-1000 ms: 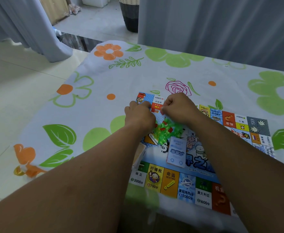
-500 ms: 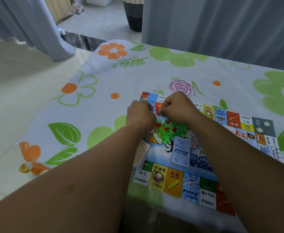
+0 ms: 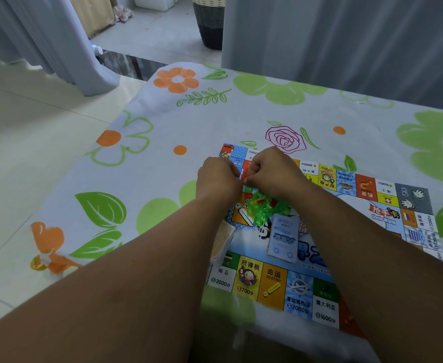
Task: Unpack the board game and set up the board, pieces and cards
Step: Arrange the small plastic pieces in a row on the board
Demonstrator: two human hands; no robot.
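Note:
The colourful game board (image 3: 272, 286) lies flat on the flowered tablecloth. A clear bag of green and red plastic pieces (image 3: 266, 206) sits near the board's far left corner. My left hand (image 3: 219, 180) and my right hand (image 3: 274, 171) are side by side above it, fingers curled, pinching the bag's top edge between them. A pale blue card deck (image 3: 283, 237) lies on the board's centre. A yellow-backed card stack (image 3: 223, 241) rests at the board's left edge, partly hidden by my left forearm.
The table's left edge (image 3: 65, 195) drops to a tiled floor. Grey curtains (image 3: 346, 43) hang behind the table, and a dark basket (image 3: 209, 22) stands on the floor beyond. Bare cloth (image 3: 215, 121) lies beyond the board.
Both hands stay on the top of the pieces bag, shifting only slightly. The head camera has drifted a little, nudging the view.

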